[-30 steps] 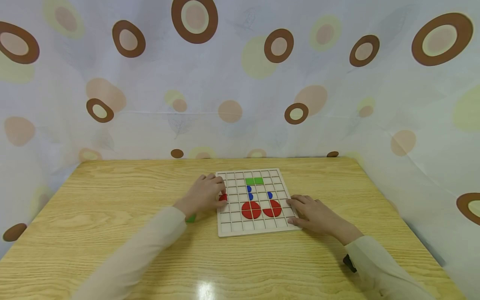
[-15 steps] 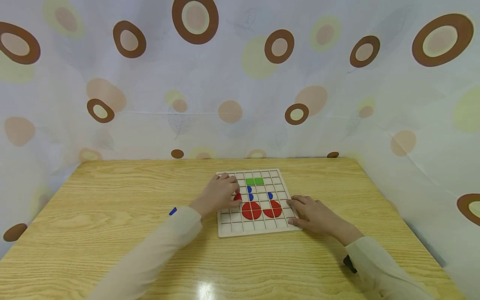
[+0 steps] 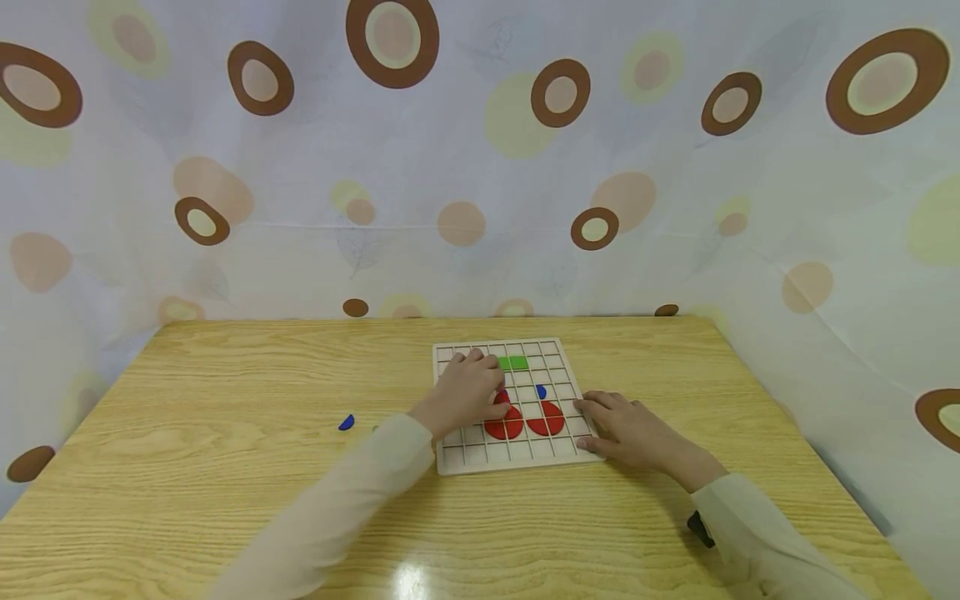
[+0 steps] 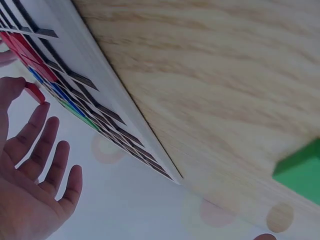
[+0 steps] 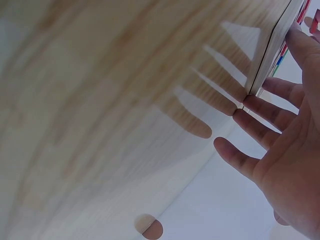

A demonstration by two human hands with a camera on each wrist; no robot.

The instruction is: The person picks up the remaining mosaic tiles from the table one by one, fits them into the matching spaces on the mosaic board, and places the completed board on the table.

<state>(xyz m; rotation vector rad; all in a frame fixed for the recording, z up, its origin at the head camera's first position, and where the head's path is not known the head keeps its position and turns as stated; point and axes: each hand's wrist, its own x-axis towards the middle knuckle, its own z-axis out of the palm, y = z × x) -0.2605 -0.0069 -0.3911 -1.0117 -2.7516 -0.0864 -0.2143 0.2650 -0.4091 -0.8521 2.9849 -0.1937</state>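
Note:
My left hand [image 3: 467,392] pinches a small red piece [image 4: 35,93] between thumb and index finger, over a pale square grid board [image 3: 480,457]. The other fingers of that hand spread loosely in the left wrist view. Set in the board are a red round shape [image 3: 504,427], a red shape with its upper left part open [image 3: 549,421], a blue half-round piece [image 3: 541,392] and a green strip [image 3: 516,363]. The left hand covers other blue pieces in the head view. My right hand [image 3: 628,429] rests at the board's right edge, fingers mostly straight, thumb on the frame.
On the wooden table [image 3: 225,500], a loose blue half-round piece [image 3: 346,422] lies left of the board. A green block [image 4: 302,171] is near it, mostly behind the left sleeve in the head view. A patterned curtain [image 3: 465,167] encloses the table's back and sides.
My left hand has carried the red piece rightward from the board's left edge to above the round red shape. The loose blue piece has come out from behind the sleeve. The right hand stays put.

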